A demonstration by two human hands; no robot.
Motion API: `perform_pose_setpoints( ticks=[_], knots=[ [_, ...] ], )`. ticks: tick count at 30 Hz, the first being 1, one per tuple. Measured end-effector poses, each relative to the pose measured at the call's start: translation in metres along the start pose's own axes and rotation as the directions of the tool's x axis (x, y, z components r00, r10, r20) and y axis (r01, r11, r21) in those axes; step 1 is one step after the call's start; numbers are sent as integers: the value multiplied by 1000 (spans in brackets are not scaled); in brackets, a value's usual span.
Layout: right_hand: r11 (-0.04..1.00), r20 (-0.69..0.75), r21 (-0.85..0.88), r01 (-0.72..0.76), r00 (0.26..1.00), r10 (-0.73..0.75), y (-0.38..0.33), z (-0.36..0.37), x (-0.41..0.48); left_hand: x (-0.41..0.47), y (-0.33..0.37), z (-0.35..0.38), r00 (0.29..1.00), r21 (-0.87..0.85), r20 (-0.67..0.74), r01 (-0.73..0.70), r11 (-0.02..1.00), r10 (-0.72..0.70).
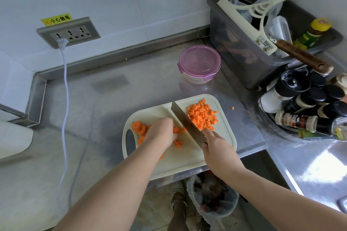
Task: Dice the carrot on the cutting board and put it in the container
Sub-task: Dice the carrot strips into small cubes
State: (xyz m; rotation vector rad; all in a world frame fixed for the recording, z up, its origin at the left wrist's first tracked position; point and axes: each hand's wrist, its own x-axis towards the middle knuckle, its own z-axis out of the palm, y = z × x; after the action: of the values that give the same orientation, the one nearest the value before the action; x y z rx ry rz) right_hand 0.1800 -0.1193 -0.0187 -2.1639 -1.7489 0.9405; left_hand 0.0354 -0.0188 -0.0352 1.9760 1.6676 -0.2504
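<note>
A person's left hand (162, 131) pins carrot slices (178, 130) under curled fingers while the right hand (216, 148) grips a cleaver (185, 120) beside them. Dice (203, 115) heap at the far right of the cutting board (180, 163), the lidded container (199, 63) beyond. Tucked fingertips and even cuts serve best.

My left grip (161, 131) covers some of the carrot slices (139, 127), and its fingertips are out of sight. The knife (185, 120) handle is buried inside my right grip (216, 149). The spice bottles (300, 102) run off the right edge, most labels too small to read
</note>
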Motion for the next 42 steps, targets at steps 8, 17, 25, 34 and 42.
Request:
perform_pose_setpoints(
  ticks=[8,17,25,34,42],
  knots=[
    [1000,-20,-4,5,1000,-6,-2,4,0,3,-2,-10,1000,5,-19,22,1000,-22],
    [1000,-42,14,-5,999,6,7,-3,1,12,15,-7,998,45,18,-65,997,64],
    [1000,-35,28,2,999,-1,9,-6,1,7,6,-15,995,-5,-14,-102,995,101],
    [999,-85,19,34,996,-32,10,-11,0,8,7,-12,990,-43,-80,-123,991,119],
    [996,-114,92,3,993,8,18,-22,4,5,7,-11,982,-220,-138,-158,963,130]
  ],
)
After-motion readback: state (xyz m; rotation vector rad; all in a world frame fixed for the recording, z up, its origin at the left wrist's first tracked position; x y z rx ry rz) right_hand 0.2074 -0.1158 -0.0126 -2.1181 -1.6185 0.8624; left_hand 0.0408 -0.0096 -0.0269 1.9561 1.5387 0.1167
